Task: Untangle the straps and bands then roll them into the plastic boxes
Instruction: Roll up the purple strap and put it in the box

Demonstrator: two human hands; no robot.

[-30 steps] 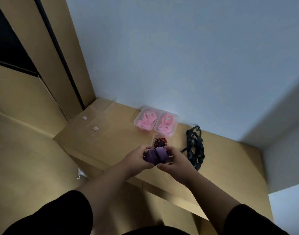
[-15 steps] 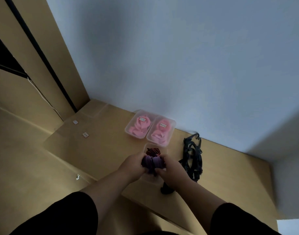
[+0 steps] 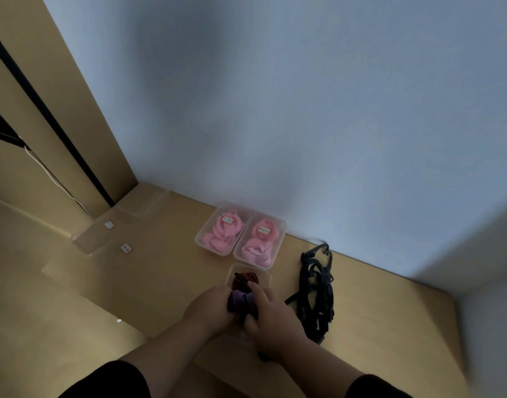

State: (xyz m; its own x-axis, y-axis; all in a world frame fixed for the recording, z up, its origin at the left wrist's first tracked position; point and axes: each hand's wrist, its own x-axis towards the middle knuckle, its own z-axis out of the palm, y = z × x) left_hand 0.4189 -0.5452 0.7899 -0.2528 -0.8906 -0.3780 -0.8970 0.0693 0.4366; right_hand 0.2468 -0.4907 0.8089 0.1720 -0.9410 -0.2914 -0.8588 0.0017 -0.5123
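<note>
I hold the rolled purple band (image 3: 240, 303) between both hands, directly over the near end of the front plastic box (image 3: 265, 278). My left hand (image 3: 209, 307) grips the roll from its left side with the fingers curled around it. My right hand (image 3: 271, 311) grips it from the right, fingers curled over the top and the thumb tucked underneath. Neither hand is free.

The front box sits on the wooden surface (image 3: 166, 271), just beyond my knuckles. A dark red roll (image 3: 245, 278) already fills its far end. My judgement is that the near end is the slot for the purple roll, but my hands hide that part of the box, so I cannot tell whether the roll already touches its floor.

The key relation: the box lies straight ahead of and below the roll, with its long axis running away from me toward the wall. The roll lies across that axis, side to side between my palms. Both hands are equally near; a push downward and slightly forward should seat it.

Two more boxes (image 3: 248, 242) stand side by side behind the front one, each holding pink bands (image 3: 227, 231). The black straps (image 3: 316, 291) lie in a tangled heap just beside my right hand, not yet sorted.
</note>
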